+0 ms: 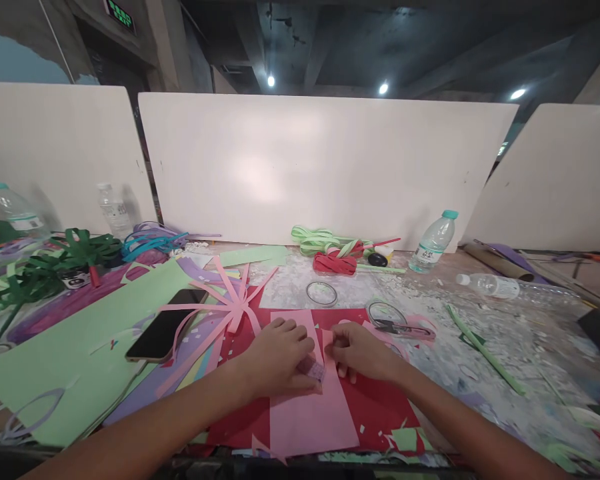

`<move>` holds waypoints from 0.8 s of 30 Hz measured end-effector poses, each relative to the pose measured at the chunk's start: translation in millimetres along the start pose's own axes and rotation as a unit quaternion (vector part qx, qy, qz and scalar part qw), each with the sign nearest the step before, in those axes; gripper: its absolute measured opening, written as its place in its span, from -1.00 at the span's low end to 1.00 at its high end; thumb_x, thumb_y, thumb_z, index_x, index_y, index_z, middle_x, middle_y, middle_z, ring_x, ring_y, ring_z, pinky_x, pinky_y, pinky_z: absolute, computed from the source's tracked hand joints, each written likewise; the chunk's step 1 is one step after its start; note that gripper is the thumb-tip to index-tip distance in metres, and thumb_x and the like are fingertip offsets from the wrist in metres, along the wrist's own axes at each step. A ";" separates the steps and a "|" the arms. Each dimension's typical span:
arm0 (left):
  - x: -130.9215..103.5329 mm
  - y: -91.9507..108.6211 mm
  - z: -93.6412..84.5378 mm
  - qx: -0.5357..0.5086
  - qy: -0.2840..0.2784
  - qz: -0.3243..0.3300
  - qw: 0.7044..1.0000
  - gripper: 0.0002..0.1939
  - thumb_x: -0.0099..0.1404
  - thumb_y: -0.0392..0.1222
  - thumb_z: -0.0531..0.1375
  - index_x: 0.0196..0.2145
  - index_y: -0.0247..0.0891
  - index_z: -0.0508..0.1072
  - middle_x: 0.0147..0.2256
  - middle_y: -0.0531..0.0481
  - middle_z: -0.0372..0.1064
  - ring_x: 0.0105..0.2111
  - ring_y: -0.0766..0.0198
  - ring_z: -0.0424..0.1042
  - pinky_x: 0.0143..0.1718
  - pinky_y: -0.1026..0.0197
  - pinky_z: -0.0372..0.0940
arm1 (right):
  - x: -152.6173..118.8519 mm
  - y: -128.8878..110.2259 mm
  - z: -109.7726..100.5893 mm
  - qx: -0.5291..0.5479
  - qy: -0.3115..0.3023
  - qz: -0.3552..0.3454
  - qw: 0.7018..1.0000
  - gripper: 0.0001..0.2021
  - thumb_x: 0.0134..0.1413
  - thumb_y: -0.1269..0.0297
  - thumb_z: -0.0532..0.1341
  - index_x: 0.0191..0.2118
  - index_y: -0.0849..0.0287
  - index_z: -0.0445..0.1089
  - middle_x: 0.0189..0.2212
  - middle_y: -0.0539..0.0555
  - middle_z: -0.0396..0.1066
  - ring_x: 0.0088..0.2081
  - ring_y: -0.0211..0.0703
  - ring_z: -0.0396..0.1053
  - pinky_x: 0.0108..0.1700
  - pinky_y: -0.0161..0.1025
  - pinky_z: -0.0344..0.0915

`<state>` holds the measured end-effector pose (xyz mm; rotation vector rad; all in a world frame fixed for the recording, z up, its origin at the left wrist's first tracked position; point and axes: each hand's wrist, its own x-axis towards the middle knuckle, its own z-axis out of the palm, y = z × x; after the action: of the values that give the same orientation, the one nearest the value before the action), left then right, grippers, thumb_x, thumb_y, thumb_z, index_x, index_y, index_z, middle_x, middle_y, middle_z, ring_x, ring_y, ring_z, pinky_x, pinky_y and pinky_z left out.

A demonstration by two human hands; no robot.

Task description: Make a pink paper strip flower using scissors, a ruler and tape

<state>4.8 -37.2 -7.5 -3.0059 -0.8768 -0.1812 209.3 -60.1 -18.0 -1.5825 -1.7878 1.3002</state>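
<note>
Left hand (pixel 283 357) curled round small purplish piece (pixel 312 369), resting on pink sheet (pixel 310 421). Right hand (pixel 363 350) closed, pinching pink strip (pixel 327 341). Sheet atop red paper (pixel 380 403) on bench (pixel 455 360).

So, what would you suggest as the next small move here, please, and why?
I'd perhaps have the right hand ease the pink strip slightly aside: its fingertips already pinch it, red paper shows in the gap, and the left hand, holding a small purplish piece, rests on the pink sheet.
</note>
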 end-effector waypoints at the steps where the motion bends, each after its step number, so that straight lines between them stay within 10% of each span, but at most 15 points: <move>1: -2.3 0.8 -3.5 -0.019 -0.012 -0.003 1.000 -0.52 0.11 0.23 0.20 -0.22 -0.24 0.42 -0.21 -0.11 0.36 -0.17 0.04 0.31 -0.10 0.04 0.18 | 0.5 0.3 -0.3 0.002 0.000 -0.001 1.000 -0.82 -0.06 0.41 0.10 -0.55 0.12 0.05 -0.71 -0.06 0.34 -0.70 -0.31 0.27 -0.68 -0.40 0.17; 7: -11.3 2.3 -21.4 -0.094 -0.067 0.031 0.993 -0.89 0.18 -0.25 0.13 -0.32 -0.19 0.44 -0.28 -0.02 0.37 -0.25 0.18 0.35 -0.18 0.18 0.22 | 0.7 -0.8 -1.7 0.017 -0.011 0.007 1.000 -0.89 -0.05 0.40 0.10 -0.53 0.15 0.16 -0.68 -0.04 0.37 -0.69 -0.29 0.31 -0.65 -0.38 0.25; 24: 11.9 5.9 -27.8 0.039 -0.146 0.145 0.978 -0.68 -0.01 -0.46 0.13 -0.27 -0.22 0.41 -0.29 -0.09 0.41 -0.26 0.09 0.39 -0.31 0.16 0.27 | -1.9 0.4 -1.2 0.027 -0.001 0.022 0.999 -0.86 0.02 0.42 0.07 -0.48 0.13 0.08 -0.67 -0.05 0.37 -0.67 -0.28 0.34 -0.63 -0.36 0.28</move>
<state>14.9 -36.9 21.6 -3.0829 -0.4282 0.2952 211.0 -61.4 -17.3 -1.5993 -1.7129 1.3580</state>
